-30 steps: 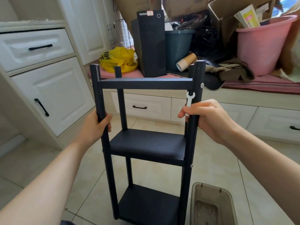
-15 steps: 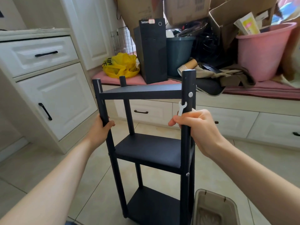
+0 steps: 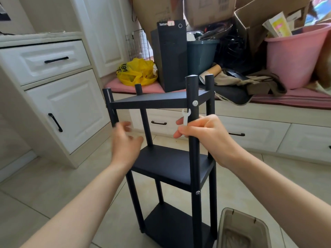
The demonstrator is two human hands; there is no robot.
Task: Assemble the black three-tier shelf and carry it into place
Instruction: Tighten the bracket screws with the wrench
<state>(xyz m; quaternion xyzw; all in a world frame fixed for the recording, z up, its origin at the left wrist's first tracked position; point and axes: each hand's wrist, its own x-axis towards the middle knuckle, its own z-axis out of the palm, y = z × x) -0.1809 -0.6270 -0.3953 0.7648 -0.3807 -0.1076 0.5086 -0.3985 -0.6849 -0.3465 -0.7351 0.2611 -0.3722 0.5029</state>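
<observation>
Pale tiles [image 3: 53,194] cover the floor, and white cabinets [image 3: 59,108] with black handles run along my left and across the far wall. On top of the far ones lies a pink cushion [image 3: 286,99] loaded with clutter: cardboard boxes [image 3: 206,9], a pink tub [image 3: 295,56], a black computer tower [image 3: 172,56], a dark green bin [image 3: 200,56], a yellow bag [image 3: 138,72], a wire basket [image 3: 139,45] and a stack of paper cups [image 3: 209,73]. A grey bin [image 3: 241,230] sits on the floor at the lower right.

The shelf [image 3: 172,163] stands upright right in front of me, all three tiers in place, turned so one corner faces me; I cannot tell whether its feet touch the tiles.

My right hand [image 3: 202,135] grips the shelf by the near right post [image 3: 192,92], between the top and middle tiers, fingers wrapped round it. The same fingers pinch a small white wrench [image 3: 185,117] against the post, its open end pointing up. My left hand [image 3: 125,142] is spread wide and holds nothing; it is blurred, just beside the near left post, and I cannot tell whether the fingertips touch it.

White lettering on the tower begins "ThinkCentr", with a small sticker over the end. The bag carries black characters I cannot read, and the print on the boxes is too small to read
</observation>
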